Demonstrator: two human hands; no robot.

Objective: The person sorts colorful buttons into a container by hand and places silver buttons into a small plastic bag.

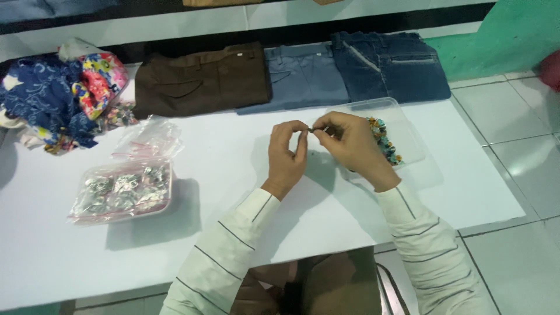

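Cloth heap (61,93): bunched at the table's (233,192) far left corner, out of the way.
Bag (122,189): silvery bits, left of the hands.
Left hand (287,153): pinching a small piece (309,132).
Right hand (350,146): fingertips closed on the same piece, steadying it above the table.
Tray (402,137): clear, with beads (383,139), just behind the right hand for easy reach.
Trousers (291,73): three folded pairs along the far edge.

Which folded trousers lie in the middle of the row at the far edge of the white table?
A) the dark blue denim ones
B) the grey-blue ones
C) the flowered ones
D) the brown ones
B: the grey-blue trousers lie between the brown trousers on the left and the dark denim trousers on the right.
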